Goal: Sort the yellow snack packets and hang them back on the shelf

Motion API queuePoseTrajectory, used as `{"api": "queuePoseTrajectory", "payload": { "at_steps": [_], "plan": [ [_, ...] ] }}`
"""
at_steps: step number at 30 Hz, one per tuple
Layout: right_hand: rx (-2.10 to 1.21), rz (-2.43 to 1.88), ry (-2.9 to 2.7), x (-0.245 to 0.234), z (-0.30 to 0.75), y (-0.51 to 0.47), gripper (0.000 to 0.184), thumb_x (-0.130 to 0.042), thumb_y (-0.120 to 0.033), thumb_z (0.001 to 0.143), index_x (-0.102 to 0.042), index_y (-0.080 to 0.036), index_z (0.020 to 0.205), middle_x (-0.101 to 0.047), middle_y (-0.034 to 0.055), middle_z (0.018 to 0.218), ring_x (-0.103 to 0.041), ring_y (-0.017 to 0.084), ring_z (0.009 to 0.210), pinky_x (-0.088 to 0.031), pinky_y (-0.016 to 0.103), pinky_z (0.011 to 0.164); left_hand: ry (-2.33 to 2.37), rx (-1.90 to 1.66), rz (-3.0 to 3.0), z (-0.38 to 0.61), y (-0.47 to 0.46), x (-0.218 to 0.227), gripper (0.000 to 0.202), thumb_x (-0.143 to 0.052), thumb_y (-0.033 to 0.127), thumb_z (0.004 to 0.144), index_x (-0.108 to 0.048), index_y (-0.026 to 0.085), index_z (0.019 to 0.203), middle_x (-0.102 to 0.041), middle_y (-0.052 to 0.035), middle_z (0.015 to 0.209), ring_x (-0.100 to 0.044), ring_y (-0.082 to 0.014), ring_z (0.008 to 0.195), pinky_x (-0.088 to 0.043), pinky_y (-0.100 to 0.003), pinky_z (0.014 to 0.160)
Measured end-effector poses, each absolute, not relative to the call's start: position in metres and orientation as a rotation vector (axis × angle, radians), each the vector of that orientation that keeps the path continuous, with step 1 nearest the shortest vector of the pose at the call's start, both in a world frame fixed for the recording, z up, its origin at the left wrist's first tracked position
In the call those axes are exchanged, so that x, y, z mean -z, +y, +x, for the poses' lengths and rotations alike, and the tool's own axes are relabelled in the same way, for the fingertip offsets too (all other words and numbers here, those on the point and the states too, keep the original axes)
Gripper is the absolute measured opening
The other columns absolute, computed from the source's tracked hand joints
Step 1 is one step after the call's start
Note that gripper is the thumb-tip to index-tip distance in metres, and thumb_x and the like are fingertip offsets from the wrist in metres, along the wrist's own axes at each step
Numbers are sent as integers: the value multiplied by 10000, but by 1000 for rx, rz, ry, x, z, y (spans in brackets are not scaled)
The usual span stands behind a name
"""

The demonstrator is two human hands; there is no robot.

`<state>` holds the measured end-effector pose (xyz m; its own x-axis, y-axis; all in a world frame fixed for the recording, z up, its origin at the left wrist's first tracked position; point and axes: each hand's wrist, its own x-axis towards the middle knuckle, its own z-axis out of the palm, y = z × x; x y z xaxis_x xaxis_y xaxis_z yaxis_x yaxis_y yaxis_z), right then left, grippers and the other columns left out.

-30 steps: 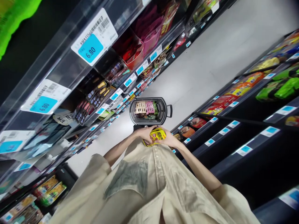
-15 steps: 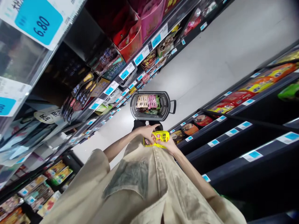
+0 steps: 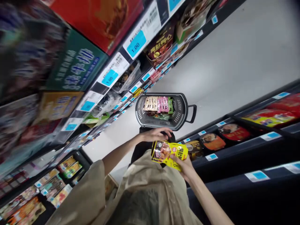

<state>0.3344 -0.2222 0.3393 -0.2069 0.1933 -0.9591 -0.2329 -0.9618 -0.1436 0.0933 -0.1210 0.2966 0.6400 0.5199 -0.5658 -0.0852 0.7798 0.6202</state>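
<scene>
A yellow snack pouch (image 3: 170,153) with a food picture on it is in my right hand (image 3: 184,164). That thumb presses on the pouch front and the fingers behind it are hidden. My left hand (image 3: 156,134) is just beyond the pouch's far edge, holding nothing, with its fingers loosely stretched to the right. Beyond both hands a dark grey shopping basket (image 3: 154,122) stands on the floor by my feet. Inside it lie beige packets (image 3: 151,103), pink packets (image 3: 162,104) and green packets (image 3: 170,105) in a row.
Shelves with blue price tags (image 3: 136,44) and boxed snacks rise close on the left. Dark shelves on the right hold red and yellow packs (image 3: 269,116) and round-topped tubs (image 3: 212,141). The pale aisle floor (image 3: 225,56) runs between them. The basket's handle (image 3: 192,113) points right.
My left hand has let go of the pouch and moved slightly away. The right hand keeps holding it. My view has come lower and closer to the shelves and basket.
</scene>
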Motion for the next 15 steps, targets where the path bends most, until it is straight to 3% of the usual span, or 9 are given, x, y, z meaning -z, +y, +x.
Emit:
{"api": "queuePoseTrajectory", "payload": {
  "at_steps": [2, 5, 8, 11, 15],
  "plan": [
    [-2190, -1821, 108, -316, 338, -221, 612, -969, -360, 615, -682, -271, 1147, -804, 115, 1075, -789, 369, 920, -664, 562, 839, 821, -458, 275, 67, -112, -254, 715, -656, 769, 816, -655, 236, 1293, -714, -135, 1218, -733, -250, 929, -583, -379, 792],
    [-2077, -1863, 185, -282, 347, -220, 640, -974, -358, 606, -691, -268, 1173, -805, 133, 1069, -792, 375, 896, -672, 570, 818, 1003, -793, -109, 24, -98, -186, 740, -511, 785, 894, -591, 197, 1335, -692, -173, 1278, -707, -319, 1116, -577, -484, 929],
    [-1974, -1918, 208, -258, 354, -217, 675, -983, -333, 586, -698, -247, 1191, -817, 121, 1015, -799, 369, 853, -676, 564, 811, 1104, -1081, -431, -8, -80, -130, 852, -341, 795, 937, -407, 156, 1497, -599, -219, 1426, -591, -349, 1341, -508, -572, 1065],
    [-1843, -2009, 260, -246, 351, -209, 711, -996, -325, 545, -704, -222, 1185, -826, 80, 942, -804, 352, 811, -677, 545, 828, 1133, -1230, -573, -19, -57, -96, 888, -240, 758, 964, -251, 119, 1580, -502, -232, 1521, -503, -344, 1436, -482, -606, 1091],
    [-1800, -2067, 349, -239, 337, -199, 690, -1019, -315, 470, -731, -221, 1091, -824, 56, 855, -804, 347, 790, -690, 500, 794, 1166, -1297, -471, -13, -26, -77, 742, -193, 629, 1011, -367, 125, 1528, -506, -192, 1508, -492, -339, 1444, -506, -615, 1055]
  ]
}}
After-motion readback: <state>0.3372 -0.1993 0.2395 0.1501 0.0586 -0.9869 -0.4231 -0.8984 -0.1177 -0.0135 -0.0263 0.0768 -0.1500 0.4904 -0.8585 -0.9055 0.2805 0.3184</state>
